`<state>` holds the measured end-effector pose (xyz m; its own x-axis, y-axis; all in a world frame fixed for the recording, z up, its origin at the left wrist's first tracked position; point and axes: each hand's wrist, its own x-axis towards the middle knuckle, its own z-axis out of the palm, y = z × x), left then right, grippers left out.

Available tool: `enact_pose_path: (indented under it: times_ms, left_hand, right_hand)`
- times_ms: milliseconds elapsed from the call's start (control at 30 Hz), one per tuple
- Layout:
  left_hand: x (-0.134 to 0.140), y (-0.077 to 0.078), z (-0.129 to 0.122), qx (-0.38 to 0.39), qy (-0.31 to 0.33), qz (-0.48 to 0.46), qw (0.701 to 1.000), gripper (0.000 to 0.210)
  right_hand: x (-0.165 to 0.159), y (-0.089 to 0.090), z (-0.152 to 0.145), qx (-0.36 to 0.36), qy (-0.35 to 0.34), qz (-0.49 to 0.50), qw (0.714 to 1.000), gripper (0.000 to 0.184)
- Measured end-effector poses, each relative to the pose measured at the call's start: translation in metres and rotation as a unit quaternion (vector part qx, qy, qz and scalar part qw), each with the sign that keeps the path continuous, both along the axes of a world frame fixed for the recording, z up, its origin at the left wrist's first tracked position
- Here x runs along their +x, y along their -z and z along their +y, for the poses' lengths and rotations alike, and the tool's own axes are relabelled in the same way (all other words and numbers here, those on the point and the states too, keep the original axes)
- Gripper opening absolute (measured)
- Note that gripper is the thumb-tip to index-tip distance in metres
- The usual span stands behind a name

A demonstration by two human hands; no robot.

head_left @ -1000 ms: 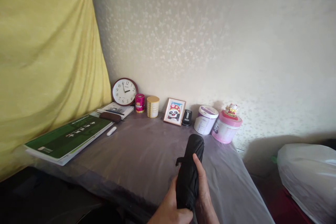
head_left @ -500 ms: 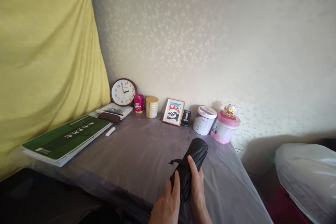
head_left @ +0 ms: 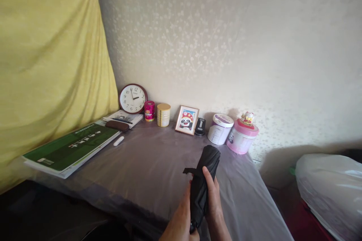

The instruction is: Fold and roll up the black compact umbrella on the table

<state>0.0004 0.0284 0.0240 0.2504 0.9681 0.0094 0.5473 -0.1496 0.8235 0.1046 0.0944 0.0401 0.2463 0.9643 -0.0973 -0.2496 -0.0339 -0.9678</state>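
Observation:
A folded black umbrella [head_left: 204,175] stands tilted over the near edge of the grey-covered table [head_left: 147,165], its strap sticking out to the left. My right hand [head_left: 214,203] wraps around its right side with the thumb lying along the fabric. My left hand [head_left: 181,222] grips its lower end from the left at the bottom of the view. Both hands are partly cut off by the frame edge.
Along the wall stand a round clock [head_left: 132,98], a pink tin [head_left: 149,111], a yellow tin [head_left: 163,115], a panda picture frame [head_left: 187,119], a white tub [head_left: 220,128] and a pink container [head_left: 242,136]. A green book [head_left: 70,147] lies left. A white bag [head_left: 330,188] sits right.
The umbrella was turned from upright to leaning right, then back closer to upright. My left hand has slid down toward its lower end.

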Motion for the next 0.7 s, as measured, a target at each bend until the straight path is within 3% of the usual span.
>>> enact_pose_path:
  times_ms: [100, 167, 300, 467, 567, 700]
  left_hand:
    - [0.000, -0.004, -0.002, -0.046, -0.037, 0.174, 0.983, 0.098]
    - [-0.004, -0.010, -0.003, -0.045, -0.035, 0.213, 0.975, 0.094]
    - [-0.013, -0.023, -0.004, -0.028, -0.010, 0.080, 0.996, 0.100]
    - [-0.013, -0.026, -0.002, -0.020, -0.065, -0.049, 0.996, 0.086]
    - [-0.010, -0.020, -0.001, 0.002, -0.062, -0.044, 0.997, 0.081]
    - [-0.008, -0.011, -0.002, 0.021, -0.089, 0.086, 0.992, 0.085]
  right_hand:
    - [-0.004, 0.000, -0.001, -0.022, -0.021, 0.003, 1.000, 0.059]
    - [-0.004, 0.001, -0.002, -0.028, -0.025, 0.030, 0.999, 0.058]
    - [-0.003, 0.005, -0.003, -0.070, -0.052, 0.106, 0.991, 0.052]
    - [-0.007, 0.005, -0.006, -0.087, -0.036, 0.091, 0.991, 0.050]
    - [-0.004, 0.004, -0.008, -0.069, -0.048, 0.030, 0.996, 0.051]
    - [0.010, 0.009, -0.007, 0.008, -0.057, -0.112, 0.992, 0.048]
